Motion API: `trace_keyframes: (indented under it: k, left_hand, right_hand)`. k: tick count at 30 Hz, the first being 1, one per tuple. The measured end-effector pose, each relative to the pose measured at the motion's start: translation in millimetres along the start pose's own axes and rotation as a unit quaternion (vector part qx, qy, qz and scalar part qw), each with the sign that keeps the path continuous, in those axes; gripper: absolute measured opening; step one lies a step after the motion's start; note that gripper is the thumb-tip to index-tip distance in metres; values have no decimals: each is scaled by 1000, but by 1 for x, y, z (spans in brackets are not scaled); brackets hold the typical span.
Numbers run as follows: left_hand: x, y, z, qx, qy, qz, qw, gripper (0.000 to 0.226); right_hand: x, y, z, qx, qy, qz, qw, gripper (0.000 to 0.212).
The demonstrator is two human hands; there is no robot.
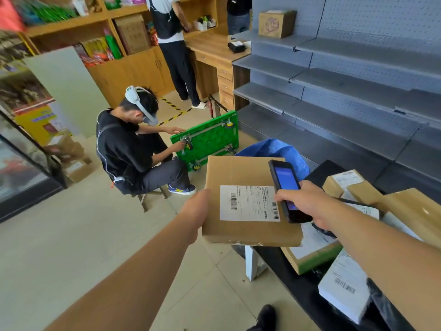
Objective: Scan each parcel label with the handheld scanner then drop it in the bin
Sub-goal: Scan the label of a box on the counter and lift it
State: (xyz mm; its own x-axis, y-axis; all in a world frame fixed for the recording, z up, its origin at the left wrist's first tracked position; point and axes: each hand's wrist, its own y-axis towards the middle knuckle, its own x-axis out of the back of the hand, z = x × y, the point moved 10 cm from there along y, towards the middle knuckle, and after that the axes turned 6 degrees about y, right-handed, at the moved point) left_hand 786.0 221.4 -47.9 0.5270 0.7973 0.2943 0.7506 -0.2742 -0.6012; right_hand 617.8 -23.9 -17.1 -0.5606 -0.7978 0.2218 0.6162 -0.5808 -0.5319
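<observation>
Two bare hands are seen over the pale tiled floor, each one occupied. The flat brown cardboard parcel (248,199) is held in the air by the left hand (196,209), which grips its left edge; the fingers go under the box and cannot be seen. A white rectangular shipping label with barcodes (249,203) is turned upward on the parcel. The black handheld scanner with a lit blue screen (286,187) is gripped by the right hand (307,203), with fingers curled round its lower part, and it is held just above the right edge of the label. Behind the parcel a blue bag-lined bin (274,148) is partly visible (only its upper rim shows). More labelled cardboard boxes (343,181) are lying on a black table (298,278) at the right side.
</observation>
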Motion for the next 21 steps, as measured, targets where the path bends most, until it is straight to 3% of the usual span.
trace_keyframes:
  k: [4,9,15,21]
  left_hand:
    - [-10,38,-31,14,11,-14,1000,26]
    - [-29,79,-67,27,29,-14,999,36]
    - [-56,122,-105,14,74,-2,997,22]
    - [-85,178,-126,20,124,39,991,26]
  right_hand:
    - [7,53,25,-5,1,18,1000,47]
    - [25,104,41,-22,17,16,999,48]
    - [49,138,43,-44,64,-7,997,39]
    - [62,172,32,-75,96,-50,991,82]
